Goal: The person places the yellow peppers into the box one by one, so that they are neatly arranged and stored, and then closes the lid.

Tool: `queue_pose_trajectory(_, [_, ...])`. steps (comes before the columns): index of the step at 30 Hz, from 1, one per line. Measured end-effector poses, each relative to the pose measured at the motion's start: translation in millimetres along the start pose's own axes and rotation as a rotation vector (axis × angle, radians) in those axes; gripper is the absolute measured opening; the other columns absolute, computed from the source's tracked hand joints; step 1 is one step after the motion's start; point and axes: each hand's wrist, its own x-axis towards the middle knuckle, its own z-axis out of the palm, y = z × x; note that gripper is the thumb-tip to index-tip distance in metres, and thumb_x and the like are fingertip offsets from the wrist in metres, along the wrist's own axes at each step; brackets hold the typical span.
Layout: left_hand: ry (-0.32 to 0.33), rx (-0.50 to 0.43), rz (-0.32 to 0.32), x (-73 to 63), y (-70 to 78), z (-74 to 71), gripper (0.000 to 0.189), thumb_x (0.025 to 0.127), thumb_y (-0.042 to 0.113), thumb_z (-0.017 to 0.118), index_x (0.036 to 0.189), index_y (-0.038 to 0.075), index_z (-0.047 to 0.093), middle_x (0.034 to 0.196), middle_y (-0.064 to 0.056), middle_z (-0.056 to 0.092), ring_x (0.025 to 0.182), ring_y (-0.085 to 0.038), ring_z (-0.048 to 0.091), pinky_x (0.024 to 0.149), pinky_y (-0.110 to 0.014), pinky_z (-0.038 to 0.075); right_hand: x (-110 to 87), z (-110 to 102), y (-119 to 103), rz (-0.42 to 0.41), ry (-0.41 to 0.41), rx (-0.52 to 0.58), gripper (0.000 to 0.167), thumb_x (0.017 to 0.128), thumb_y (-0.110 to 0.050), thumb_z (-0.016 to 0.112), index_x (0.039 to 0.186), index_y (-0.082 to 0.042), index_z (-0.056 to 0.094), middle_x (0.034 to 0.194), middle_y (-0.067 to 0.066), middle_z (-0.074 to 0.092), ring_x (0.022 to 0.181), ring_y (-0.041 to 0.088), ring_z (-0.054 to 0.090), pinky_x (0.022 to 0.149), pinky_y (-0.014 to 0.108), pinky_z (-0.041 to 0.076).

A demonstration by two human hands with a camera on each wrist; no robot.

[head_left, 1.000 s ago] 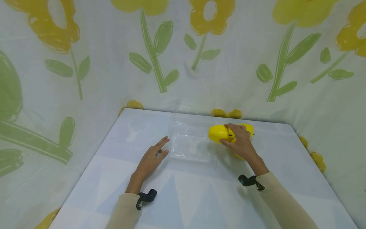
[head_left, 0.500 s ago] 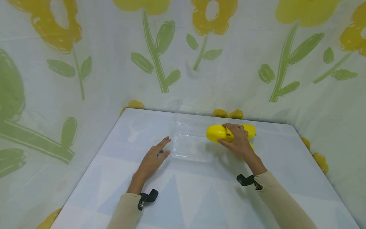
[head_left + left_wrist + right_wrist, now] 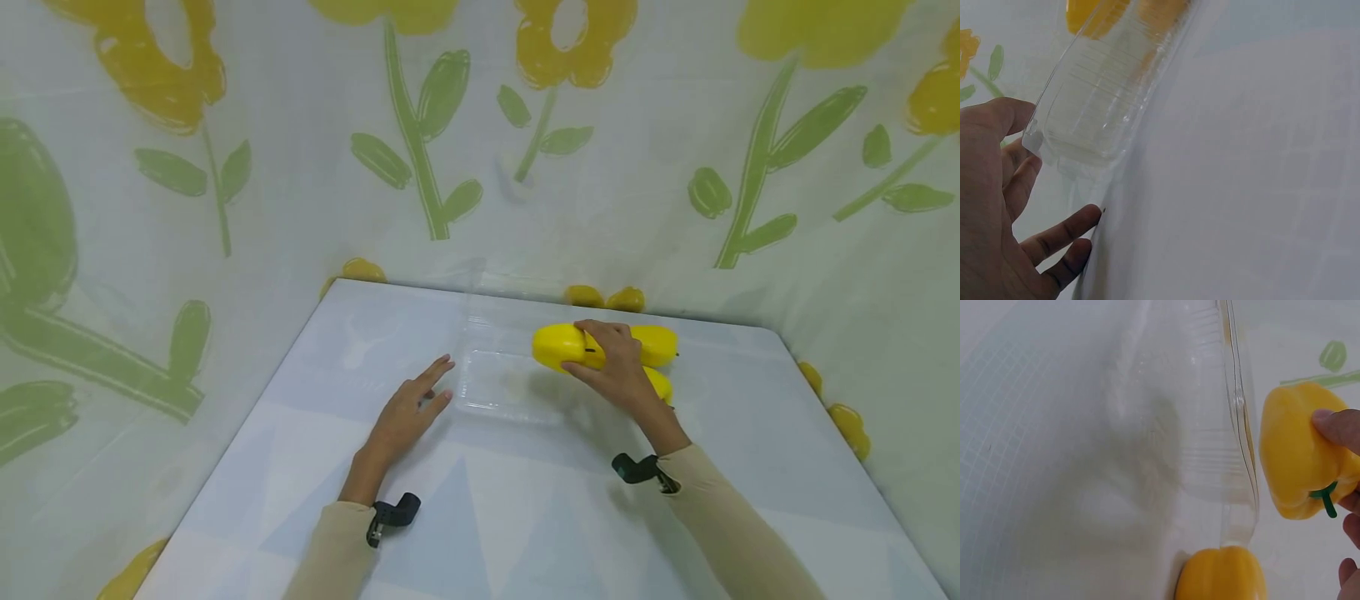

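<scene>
My right hand (image 3: 618, 367) grips a yellow bell pepper (image 3: 558, 346) above the right side of a clear plastic box (image 3: 502, 379). In the right wrist view the bell pepper (image 3: 1300, 447) shows a green stem, and the thumb presses its side beyond the box's rim. At the box's left edge is my left hand (image 3: 401, 421), its thumb and fingers spread apart. The left wrist view puts those fingertips right at the corner of the clear box (image 3: 1094, 103), with the lower fingers near the tabletop.
Two more yellow bell peppers, a rear one (image 3: 656, 346) and a nearer one (image 3: 660, 385), lie on the table right of the box. A pale patterned tabletop (image 3: 480, 517) carries everything. Behind it hangs a flower-printed cloth (image 3: 300, 167).
My right hand has carried the bell pepper slightly left, over the box, uncovering more of the peppers behind it. The left hand keeps its place at the box's edge.
</scene>
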Motion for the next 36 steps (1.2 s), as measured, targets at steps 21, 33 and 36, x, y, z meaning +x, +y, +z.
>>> queue_pose_trajectory(21, [0.010,-0.008,-0.009,-0.9,2.8,1.1,0.054,0.103,0.046,0.052,0.154,0.037,0.039,0.157,0.028,0.026,0.106,-0.015,0.054,0.089,-0.044,0.044,8.1,21.9,-10.4,0.008,-0.058,0.001,0.066,0.081,-0.031,0.086,0.137,-0.012,0.057,0.141,0.010,0.057,0.113,0.030,0.043,0.091,0.049,0.033])
queue_pose_trajectory(33, [0.019,0.005,-0.005,-0.5,1.1,1.3,0.056,0.100,0.061,0.045,0.153,0.044,0.036,0.156,0.031,0.026,0.103,-0.012,0.052,0.086,-0.042,0.044,18.0,32.1,-20.5,0.025,-0.110,-0.003,0.067,0.083,-0.036,0.084,0.139,-0.014,0.055,0.143,0.008,0.054,0.115,0.029,0.042,0.090,0.049,0.032])
queue_pose_trajectory(36, [0.025,0.010,-0.004,-0.5,0.2,2.0,0.055,0.101,0.059,0.045,0.153,0.045,0.036,0.156,0.031,0.026,0.103,-0.011,0.052,0.087,-0.043,0.044,21.0,35.8,-24.0,0.021,-0.120,-0.002,0.067,0.082,-0.036,0.084,0.138,-0.014,0.055,0.143,0.008,0.054,0.115,0.029,0.042,0.089,0.049,0.032])
